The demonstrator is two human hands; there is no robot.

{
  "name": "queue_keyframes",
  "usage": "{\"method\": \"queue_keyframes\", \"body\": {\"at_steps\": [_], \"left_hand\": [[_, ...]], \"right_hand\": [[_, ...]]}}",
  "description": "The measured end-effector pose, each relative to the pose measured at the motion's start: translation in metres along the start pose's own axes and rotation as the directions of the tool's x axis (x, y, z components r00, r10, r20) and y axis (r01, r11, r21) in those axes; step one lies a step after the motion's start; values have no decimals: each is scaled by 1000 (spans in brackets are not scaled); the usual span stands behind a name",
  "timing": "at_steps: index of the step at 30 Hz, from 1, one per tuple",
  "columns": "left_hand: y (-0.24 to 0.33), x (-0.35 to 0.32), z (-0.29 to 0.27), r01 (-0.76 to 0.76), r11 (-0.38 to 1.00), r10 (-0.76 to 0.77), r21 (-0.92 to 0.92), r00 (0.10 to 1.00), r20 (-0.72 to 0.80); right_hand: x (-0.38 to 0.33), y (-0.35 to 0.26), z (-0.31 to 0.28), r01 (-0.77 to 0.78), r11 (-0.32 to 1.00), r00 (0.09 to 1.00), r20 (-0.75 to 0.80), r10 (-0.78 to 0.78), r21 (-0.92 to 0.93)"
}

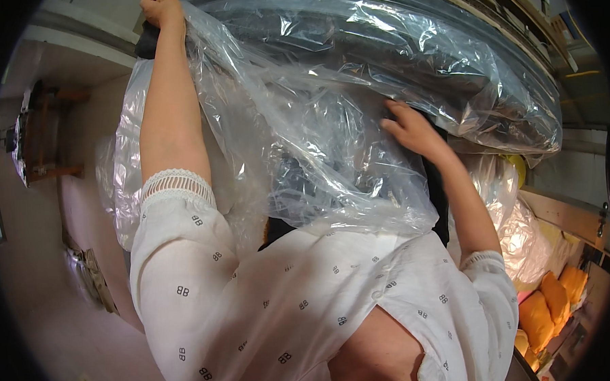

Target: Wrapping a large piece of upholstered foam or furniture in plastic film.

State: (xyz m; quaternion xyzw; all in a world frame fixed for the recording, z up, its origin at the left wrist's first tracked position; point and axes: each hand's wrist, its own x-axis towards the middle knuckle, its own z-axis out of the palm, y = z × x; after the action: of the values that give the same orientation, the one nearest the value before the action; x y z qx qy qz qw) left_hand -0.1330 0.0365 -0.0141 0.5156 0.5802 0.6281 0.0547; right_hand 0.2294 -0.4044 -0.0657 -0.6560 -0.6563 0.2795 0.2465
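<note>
A large clear plastic sheet point(302, 129) hangs in loose folds in front of me and down against my shirt. My left hand point(163, 7) is stretched far up at the upper left, its fingers closed on the sheet's edge. Behind and above lies a long dark bundle point(408, 56) wrapped in shiny clear plastic. Just below that bundle's lower edge is my right hand point(413, 130), its fingers apart, resting against the loose plastic. Dark material shows beneath the sheet near my waist.
Crumpled clear plastic point(514, 229) is heaped on the right, beside orange bags point(545, 313). Long boards or rails point(526, 24) run along the upper right. On the left are a pale floor point(87, 336) and a brown wooden frame point(47, 137) near a window.
</note>
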Motion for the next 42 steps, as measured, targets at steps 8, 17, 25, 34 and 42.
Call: {"method": "queue_keyframes", "body": {"at_steps": [8, 17, 25, 34, 42], "left_hand": [[18, -9, 0, 34, 999, -32, -39, 998, 51], [27, -20, -11, 27, 995, -26, -96, 1000, 15], [-32, 40, -11, -39, 999, 40, -15, 999, 38], [-17, 5, -2, -17, 999, 13, 48, 997, 80], [-31, 17, 15, -212, 955, 172, 207, 966, 194]], "right_hand": [[53, 6, 47, -96, 995, 953, 288, 95, -10], [-18, -99, -99, 377, 916, 925, 99, -366, -135], [-106, -99, -208, 402, 793, 876, 59, -479, 458], [-211, -62, -198, -380, 723, 862, -505, 50, -577], [-404, 21, -359, -615, 772, 279, -960, 24, -159]]}}
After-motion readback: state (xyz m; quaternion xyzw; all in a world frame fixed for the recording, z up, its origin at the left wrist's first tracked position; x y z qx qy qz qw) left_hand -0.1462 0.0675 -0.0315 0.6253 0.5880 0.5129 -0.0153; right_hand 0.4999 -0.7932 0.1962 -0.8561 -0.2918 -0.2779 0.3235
